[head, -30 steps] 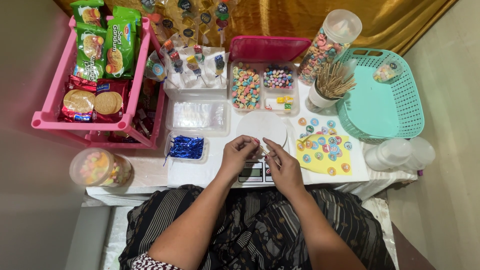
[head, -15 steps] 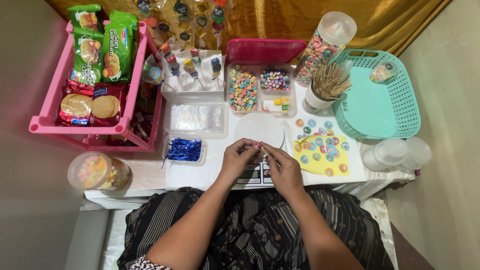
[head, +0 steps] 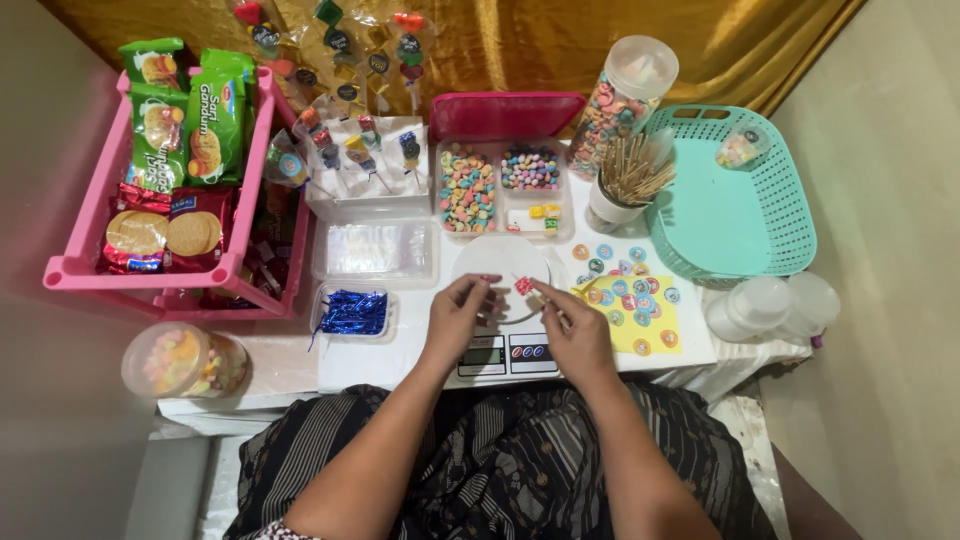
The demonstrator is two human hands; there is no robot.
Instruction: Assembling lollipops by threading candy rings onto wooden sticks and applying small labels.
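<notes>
I hold my hands together over the round white plate of the kitchen scale (head: 500, 262) at the front of the bench (head: 370, 362). My right hand (head: 578, 335) pinches a small red sweet on a thin stick (head: 524, 285) in its fingers. My left hand (head: 455, 315) has its fingers curled at the stick's near end; whether they grip it I cannot tell. A sheet of round stickers (head: 632, 312) lies just beside my right hand, a tub of blue twist ties (head: 352, 312) near my left.
</notes>
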